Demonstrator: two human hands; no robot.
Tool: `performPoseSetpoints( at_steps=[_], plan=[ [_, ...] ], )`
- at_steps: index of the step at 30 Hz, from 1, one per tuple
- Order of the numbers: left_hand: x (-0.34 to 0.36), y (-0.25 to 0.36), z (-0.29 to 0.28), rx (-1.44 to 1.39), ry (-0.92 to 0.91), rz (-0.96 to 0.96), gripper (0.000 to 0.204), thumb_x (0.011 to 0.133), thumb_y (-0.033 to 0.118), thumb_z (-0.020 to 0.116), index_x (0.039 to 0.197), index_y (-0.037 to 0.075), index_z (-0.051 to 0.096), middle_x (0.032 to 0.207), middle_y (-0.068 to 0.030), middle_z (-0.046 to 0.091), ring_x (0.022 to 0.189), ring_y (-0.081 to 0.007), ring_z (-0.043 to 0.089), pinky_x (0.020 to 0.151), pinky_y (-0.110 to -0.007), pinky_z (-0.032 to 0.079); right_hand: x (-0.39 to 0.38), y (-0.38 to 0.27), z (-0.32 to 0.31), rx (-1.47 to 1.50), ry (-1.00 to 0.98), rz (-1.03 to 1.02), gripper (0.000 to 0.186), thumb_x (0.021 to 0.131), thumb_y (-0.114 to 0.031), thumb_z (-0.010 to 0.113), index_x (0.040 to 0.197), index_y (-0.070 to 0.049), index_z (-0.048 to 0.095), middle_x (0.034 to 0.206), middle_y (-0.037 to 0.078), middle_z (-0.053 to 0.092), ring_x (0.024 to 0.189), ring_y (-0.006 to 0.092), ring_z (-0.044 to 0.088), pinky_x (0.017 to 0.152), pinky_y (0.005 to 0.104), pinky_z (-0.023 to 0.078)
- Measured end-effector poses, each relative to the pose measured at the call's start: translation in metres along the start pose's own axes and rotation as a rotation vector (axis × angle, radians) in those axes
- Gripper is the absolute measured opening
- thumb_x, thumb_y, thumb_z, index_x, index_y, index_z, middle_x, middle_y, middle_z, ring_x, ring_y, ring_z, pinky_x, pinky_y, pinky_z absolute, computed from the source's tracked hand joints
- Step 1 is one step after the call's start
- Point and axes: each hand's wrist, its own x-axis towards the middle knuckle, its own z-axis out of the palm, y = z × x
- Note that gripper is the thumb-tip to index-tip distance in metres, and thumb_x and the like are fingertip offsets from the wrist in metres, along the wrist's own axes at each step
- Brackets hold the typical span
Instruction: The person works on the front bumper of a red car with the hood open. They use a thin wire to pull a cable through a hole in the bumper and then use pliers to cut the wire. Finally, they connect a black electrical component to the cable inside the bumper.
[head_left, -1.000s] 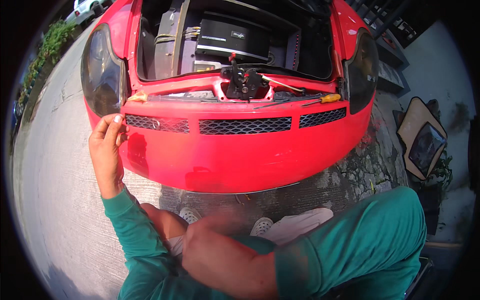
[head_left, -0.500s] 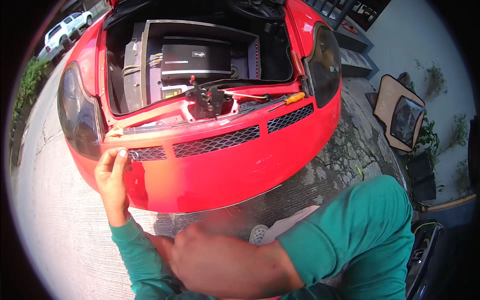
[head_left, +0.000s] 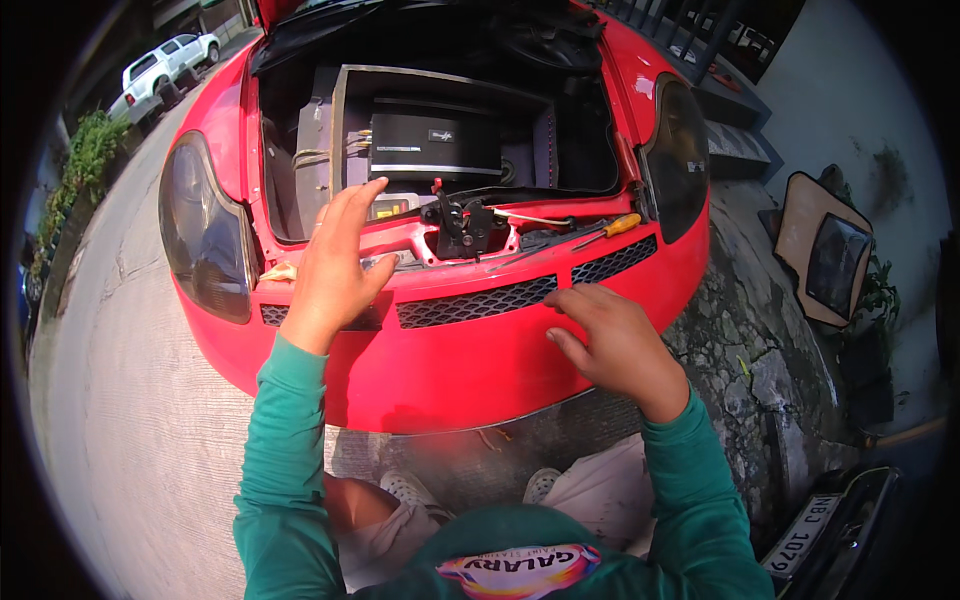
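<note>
In front of me is a red car's front bumper (head_left: 455, 370) with three mesh grilles (head_left: 476, 303) and an open compartment holding a black amplifier (head_left: 435, 145). My left hand (head_left: 338, 260) is raised over the bumper's left half, fingers apart and empty. My right hand (head_left: 615, 342) hovers by the right part of the middle grille, fingers apart and slightly bent, empty. A black latch (head_left: 462, 228) with a red tab sits between and above my hands. A yellow-handled screwdriver (head_left: 621, 226) lies on the ledge to the right; a crumpled tan scrap (head_left: 279, 272) lies at the left.
A tan-edged panel (head_left: 795, 230) leans by the grey wall (head_left: 880, 120) at right, near steps (head_left: 730, 130). A dark car part with a plate (head_left: 850, 510) is at lower right. A white pickup (head_left: 160, 70) and plants (head_left: 85, 175) are at upper left.
My left hand has left the left grille, moved up and rightward, and spread from a pinch. My right arm has risen from my lap toward the bumper. The view has shifted.
</note>
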Motion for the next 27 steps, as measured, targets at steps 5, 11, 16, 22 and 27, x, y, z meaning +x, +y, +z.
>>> performPoseSetpoints(
  at_steps=[5, 11, 16, 22, 27],
  plan=[
    [0.062, -0.002, 0.046, 0.064, -0.131, 0.14, 0.124, 0.071, 0.008, 0.097, 0.176, 0.021, 0.031, 0.167, -0.0246, 0.048, 0.155, -0.0485, 0.047, 0.125, -0.052, 0.049, 0.008, 0.021, 0.02, -0.01, 0.098, 0.017, 0.037, 0.093, -0.015, 0.081, 0.126, -0.004, 0.072, 0.115, 0.017, 0.072, 0.114, 0.0387, 0.068, 0.101, 0.0498, 0.055],
    [0.103, -0.018, 0.073, -0.279, -0.544, -0.201, 0.109, 0.073, 0.012, 0.101, 0.166, 0.017, 0.046, 0.151, -0.0226, 0.063, 0.132, -0.0397, 0.068, 0.113, -0.045, 0.057, 0.03, 0.041, 0.059, -0.019, 0.334, 0.007, 0.046, 0.09, -0.014, 0.083, 0.133, -0.007, 0.07, 0.133, 0.015, 0.067, 0.13, 0.0377, 0.062, 0.112, 0.0512, 0.05],
    [0.105, -0.023, 0.075, -0.214, -0.554, -0.133, 0.05, 0.076, 0.008, 0.099, 0.123, 0.007, 0.081, 0.107, -0.0124, 0.081, 0.093, -0.0266, 0.078, 0.088, -0.037, 0.061, 0.041, 0.062, 0.096, -0.046, 0.463, -0.009, 0.042, 0.093, -0.019, 0.081, 0.132, -0.007, 0.071, 0.137, 0.015, 0.066, 0.135, 0.0373, 0.06, 0.121, 0.057, 0.041],
    [0.084, -0.01, 0.07, -0.14, -0.276, 0.111, 0.038, 0.075, 0.008, 0.099, 0.108, 0.008, 0.081, 0.093, -0.0076, 0.075, 0.093, -0.0289, 0.071, 0.083, -0.042, 0.059, 0.041, 0.072, 0.111, -0.042, 0.42, -0.001, 0.037, 0.097, -0.025, 0.074, 0.13, -0.009, 0.073, 0.131, 0.011, 0.07, 0.129, 0.0326, 0.064, 0.125, 0.0588, 0.034],
    [0.067, 0.0, 0.066, -0.072, -0.203, 0.28, 0.033, 0.071, 0.002, 0.089, 0.1, 0.009, 0.075, 0.102, -0.0042, 0.073, 0.108, -0.0336, 0.066, 0.092, -0.045, 0.059, 0.042, 0.072, 0.109, -0.052, 0.424, -0.019, 0.036, 0.096, -0.025, 0.074, 0.129, -0.008, 0.074, 0.131, 0.011, 0.07, 0.126, 0.0333, 0.064, 0.124, 0.0591, 0.035]
  ],
)
